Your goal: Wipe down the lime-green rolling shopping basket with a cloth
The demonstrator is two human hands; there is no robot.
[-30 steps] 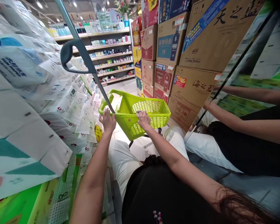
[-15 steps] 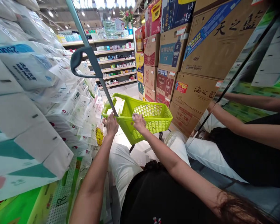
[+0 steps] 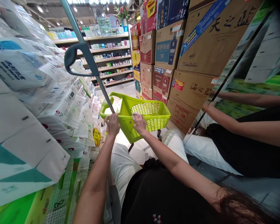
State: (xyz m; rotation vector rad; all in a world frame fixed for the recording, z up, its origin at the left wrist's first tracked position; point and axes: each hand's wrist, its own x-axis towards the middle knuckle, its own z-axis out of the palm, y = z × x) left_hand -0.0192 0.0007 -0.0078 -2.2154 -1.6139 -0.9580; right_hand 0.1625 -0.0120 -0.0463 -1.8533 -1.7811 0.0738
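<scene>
A lime-green shopping basket (image 3: 127, 127) sits in front of my knees, its side walls pierced with holes. Beside the grey pole (image 3: 104, 91), my left hand (image 3: 113, 125) is closed over the near rim, fingertips hidden behind it. My right hand (image 3: 140, 124) pinches a small crumpled whitish cloth (image 3: 135, 116) against the same rim, farther right. The pole slants up and left to a dark grey looped handle (image 3: 90, 60), which neither hand touches. A pale panel stands inside the basket's left end.
Packs of tissue paper (image 3: 16, 67) are stacked close on my left. Cardboard cartons (image 3: 193, 84) rise on the right, next to a mirror (image 3: 252, 81) reflecting my arm. Shelves of small goods (image 3: 112, 57) stand behind, across the tiled floor.
My left hand has shifted slightly right along the rim, its fingers now more over the edge. The right hand and cloth have barely moved. The view has turned a little.
</scene>
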